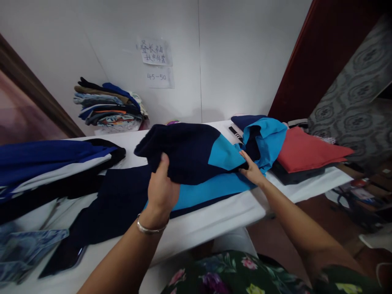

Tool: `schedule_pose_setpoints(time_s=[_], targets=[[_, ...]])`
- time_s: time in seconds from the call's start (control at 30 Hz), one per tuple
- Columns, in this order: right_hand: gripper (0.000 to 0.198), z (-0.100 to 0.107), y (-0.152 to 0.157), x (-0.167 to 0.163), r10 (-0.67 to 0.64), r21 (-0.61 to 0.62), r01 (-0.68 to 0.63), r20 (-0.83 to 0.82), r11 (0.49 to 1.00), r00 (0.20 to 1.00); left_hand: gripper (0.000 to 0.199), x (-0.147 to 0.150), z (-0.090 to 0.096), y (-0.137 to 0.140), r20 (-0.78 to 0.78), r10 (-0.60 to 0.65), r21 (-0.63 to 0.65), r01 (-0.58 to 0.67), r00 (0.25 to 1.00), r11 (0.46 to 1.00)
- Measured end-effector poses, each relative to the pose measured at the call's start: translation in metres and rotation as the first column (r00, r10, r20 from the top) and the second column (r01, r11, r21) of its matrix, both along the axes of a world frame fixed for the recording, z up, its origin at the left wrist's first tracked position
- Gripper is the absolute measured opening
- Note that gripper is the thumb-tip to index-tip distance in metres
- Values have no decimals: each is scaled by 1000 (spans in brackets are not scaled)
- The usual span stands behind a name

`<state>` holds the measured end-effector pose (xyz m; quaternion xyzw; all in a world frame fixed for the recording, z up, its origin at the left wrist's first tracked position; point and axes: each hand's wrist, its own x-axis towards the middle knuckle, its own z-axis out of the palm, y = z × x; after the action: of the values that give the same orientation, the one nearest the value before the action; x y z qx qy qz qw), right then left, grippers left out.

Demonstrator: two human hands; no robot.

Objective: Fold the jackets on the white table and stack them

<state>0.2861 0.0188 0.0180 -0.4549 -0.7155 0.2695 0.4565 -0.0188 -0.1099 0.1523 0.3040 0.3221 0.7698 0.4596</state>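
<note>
A navy and light-blue jacket (190, 153) lies across the white table, partly lifted and doubled over itself. My left hand (162, 188), with a silver bangle at its wrist, grips the navy part with the thumb on top and the fingers hidden under the cloth. At the right, my right hand (251, 169) pinches the jacket where navy meets light blue; some fingertips are tucked behind the fabric. A crumpled light-blue part (269, 139) bunches up just beyond that hand. Below, a flat light-blue panel (211, 188) shows under the raised portion.
A stack of folded clothes (110, 104) stands at the back left by the wall. Blue, white and black garments (61, 161) lie at the left, above a dark phone (65, 257). A coral garment (309, 149) rests at the right. Handwritten paper signs (157, 52) hang on the wall.
</note>
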Motion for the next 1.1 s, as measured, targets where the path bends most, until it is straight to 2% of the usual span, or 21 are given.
schedule_pose_setpoints(time_s=[0.13,0.27,0.4,0.53,0.63,0.73,0.83,0.9,1.0,1.1], targets=[[85,-4,51,0,33,-58,-31,33,998,999,42,-15,14,4,69,81,-1,-81,994,997],[72,9,93,2,-25,-54,41,261,998,965,41,-55,5,17,124,180,-73,-171,976,982],[63,18,122,3,-53,-102,97,370,990,928,38,-104,-29,32,166,209,-274,-158,964,949],[54,17,139,-2,-60,-134,120,382,984,922,33,-141,-71,38,156,299,-526,-178,941,832],[47,13,147,-6,-62,-145,127,390,981,919,24,-156,-89,38,158,320,-617,-160,934,770],[43,8,154,-7,-64,-153,136,405,979,912,15,-162,-91,37,181,301,-617,-130,936,776],[40,6,160,-9,-70,-147,144,420,979,905,11,-164,-82,38,181,270,-587,-117,946,801],[38,5,163,-10,-77,-138,150,431,979,899,8,-164,-75,40,162,294,-594,-145,942,791],[35,6,168,-12,-84,-126,158,455,979,887,3,-166,-70,43,88,401,-601,-273,912,751],[35,6,171,-14,-108,-103,180,487,978,867,14,-177,-77,47,-102,478,-497,-461,872,735]])
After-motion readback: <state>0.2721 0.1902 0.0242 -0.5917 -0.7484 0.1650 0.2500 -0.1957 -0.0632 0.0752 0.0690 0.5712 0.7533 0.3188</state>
